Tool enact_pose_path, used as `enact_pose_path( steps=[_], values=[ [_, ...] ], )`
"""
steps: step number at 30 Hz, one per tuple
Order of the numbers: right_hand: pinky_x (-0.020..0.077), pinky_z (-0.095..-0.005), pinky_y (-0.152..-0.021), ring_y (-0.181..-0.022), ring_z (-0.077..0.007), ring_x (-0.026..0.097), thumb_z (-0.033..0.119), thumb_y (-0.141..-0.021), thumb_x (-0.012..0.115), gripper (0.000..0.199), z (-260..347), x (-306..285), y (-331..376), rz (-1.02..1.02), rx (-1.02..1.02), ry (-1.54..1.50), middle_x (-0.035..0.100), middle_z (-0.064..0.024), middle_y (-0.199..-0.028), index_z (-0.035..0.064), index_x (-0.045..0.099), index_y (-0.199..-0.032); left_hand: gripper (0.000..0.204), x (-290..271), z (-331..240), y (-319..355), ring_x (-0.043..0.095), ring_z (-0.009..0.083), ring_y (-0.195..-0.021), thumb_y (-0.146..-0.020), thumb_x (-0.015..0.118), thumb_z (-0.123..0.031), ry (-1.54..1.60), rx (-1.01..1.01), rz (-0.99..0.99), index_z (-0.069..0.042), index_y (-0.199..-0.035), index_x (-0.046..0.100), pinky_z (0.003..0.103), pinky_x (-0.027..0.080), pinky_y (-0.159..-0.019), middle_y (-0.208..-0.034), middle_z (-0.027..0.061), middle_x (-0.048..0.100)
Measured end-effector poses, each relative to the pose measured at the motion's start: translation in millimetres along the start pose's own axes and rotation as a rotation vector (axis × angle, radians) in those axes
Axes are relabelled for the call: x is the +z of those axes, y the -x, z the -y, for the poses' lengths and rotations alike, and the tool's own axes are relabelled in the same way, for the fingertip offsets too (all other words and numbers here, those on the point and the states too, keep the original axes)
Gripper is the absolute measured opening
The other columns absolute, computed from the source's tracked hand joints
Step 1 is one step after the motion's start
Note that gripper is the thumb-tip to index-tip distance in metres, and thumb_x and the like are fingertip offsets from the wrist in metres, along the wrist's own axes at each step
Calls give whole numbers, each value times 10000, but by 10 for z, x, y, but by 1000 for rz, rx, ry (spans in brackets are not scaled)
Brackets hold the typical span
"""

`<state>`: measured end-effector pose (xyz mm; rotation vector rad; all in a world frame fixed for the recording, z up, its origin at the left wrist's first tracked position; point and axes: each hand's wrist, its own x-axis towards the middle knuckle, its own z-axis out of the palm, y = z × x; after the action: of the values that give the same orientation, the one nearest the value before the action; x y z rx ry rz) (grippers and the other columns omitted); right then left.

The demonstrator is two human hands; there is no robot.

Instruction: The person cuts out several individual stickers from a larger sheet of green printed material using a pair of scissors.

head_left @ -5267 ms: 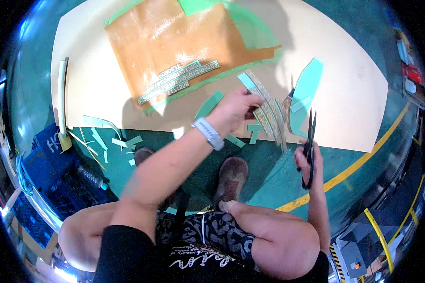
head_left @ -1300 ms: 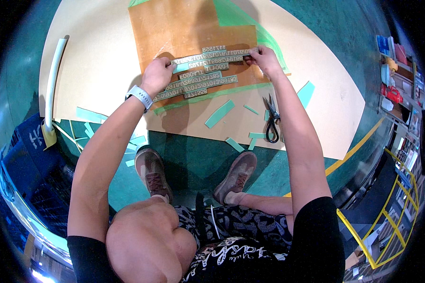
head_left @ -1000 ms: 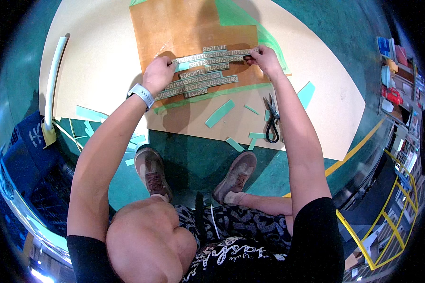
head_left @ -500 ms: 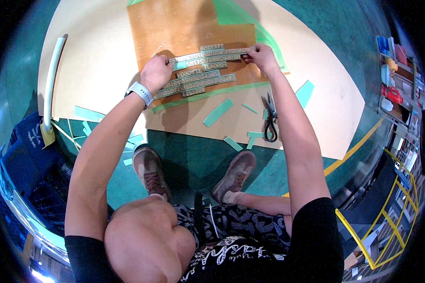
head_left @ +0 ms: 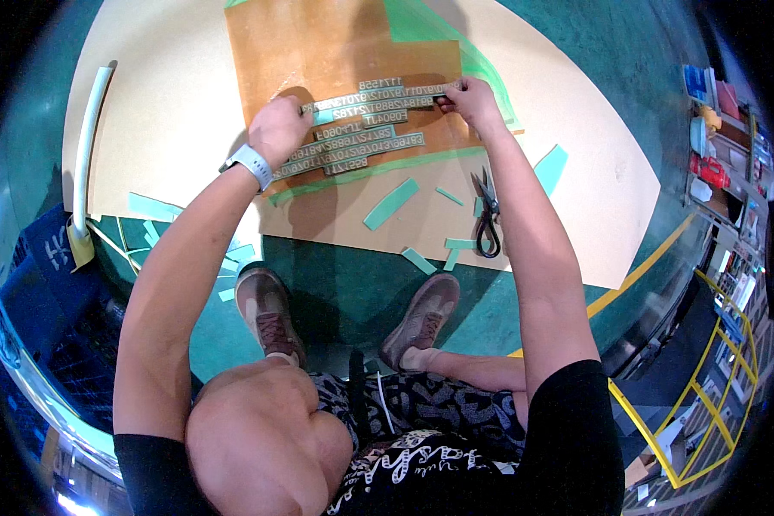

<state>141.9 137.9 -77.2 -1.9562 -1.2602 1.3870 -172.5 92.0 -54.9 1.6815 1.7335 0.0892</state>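
"Across the green floor [head_left: 344, 275], what takes up the most room?"

"A wide tan board [head_left: 593, 189], its outline bent by the lens. On it lies a brown sheet [head_left: 344, 52] with a slight gloss, and bright green material [head_left: 490, 90] shows along some of its edges."

"Anything else long?"

"A pale tube [head_left: 92, 142], well off to the left, near the board's edge."

"And the piece being handled?"

"That's a block of lettered strips [head_left: 378, 99] over the brown sheet: uneven rows of pale, raised-looking characters on a darker backing, stepped at the ends, with a plain teal patch near the left end. A second lettered block [head_left: 353, 146], much the same, lies just below it, partly hidden at its left."

"How are the hands?"

"The left hand [head_left: 277, 129] has its fingers pinched on the upper block's left end, and the right hand [head_left: 473, 101] is closed on the right end. Whether the block touches the sheet, I can't tell."

"Smaller things?"

"Black-handled scissors [head_left: 490, 208] near the right forearm, a teal offcut [head_left: 391, 204] on the board, and between them a thin teal sliver [head_left: 450, 197]."
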Motion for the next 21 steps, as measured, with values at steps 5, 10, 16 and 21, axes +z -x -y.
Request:
enact_pose_path(
  steps=[5,10,16,21],
  values=[
    [506,-289,-491,-567,-172,617,69,-831,600,158,-19,-34,-7,5,39,-11,616,-119,-681,-60,529,-773,230,-92,-90,73,586,349,-822,-833,570,-237,-114,39,27,-12,-849,612,422,463,-762,-877,189,604],
    [519,-260,-552,-611,-157,625,89,-850,585,162,-8,-41,13,27,47,0,633,-120,-747,-69,552,-838,185,-129,-47,246,611,296,-709,-831,600,-190,130,89,-106,-7,-857,609,369,471,-632,-778,194,604],
    [519,-241,-593,-635,-140,625,108,-856,581,179,-48,-76,-9,42,27,60,643,-113,-769,-69,568,-880,192,-285,117,380,621,147,-812,-916,519,-164,1000,-152,-4,9,-926,600,268,493,-765,-897,65,639],
    [510,-233,-589,-631,-128,622,125,-855,580,191,-126,-100,-28,51,5,83,646,-98,-752,-65,571,-874,164,-427,-29,373,608,129,-791,-924,506,-151,1022,-143,-92,-15,-980,580,259,504,-729,-896,69,625]
  ],
)
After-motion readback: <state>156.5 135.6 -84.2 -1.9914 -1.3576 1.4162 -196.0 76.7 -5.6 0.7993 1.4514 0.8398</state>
